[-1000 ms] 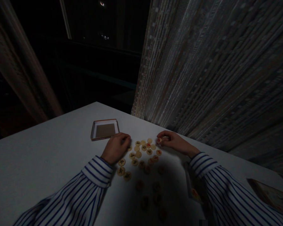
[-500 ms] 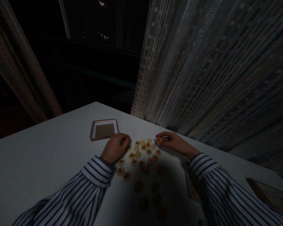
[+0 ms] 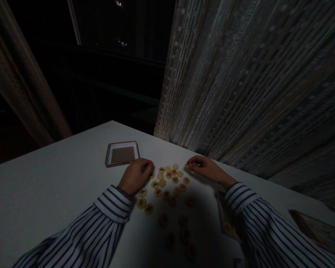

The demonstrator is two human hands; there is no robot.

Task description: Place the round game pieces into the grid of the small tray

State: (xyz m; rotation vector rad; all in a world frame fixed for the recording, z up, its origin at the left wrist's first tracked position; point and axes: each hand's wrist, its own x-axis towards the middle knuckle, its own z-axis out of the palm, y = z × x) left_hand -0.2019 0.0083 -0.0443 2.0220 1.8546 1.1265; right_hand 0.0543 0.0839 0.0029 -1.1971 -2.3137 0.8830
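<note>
Wooden discs point(image 3: 167, 182) between left hand point(image 3: 135, 176) and right hand point(image 3: 205, 169), grip unclear; tray point(image 3: 123, 154) beyond.

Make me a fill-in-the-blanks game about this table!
The game pieces on the table are ____ in shape.
The sleeves have blue ____.
Between left hand and right hand, the ____ one is nearer the square tray.
The tray is ____.
Missing words: round; stripes; left; empty.

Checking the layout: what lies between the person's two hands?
In the head view, a cluster of round pale game discs with red or black marks lies on the white table between the left hand and right hand.
</note>
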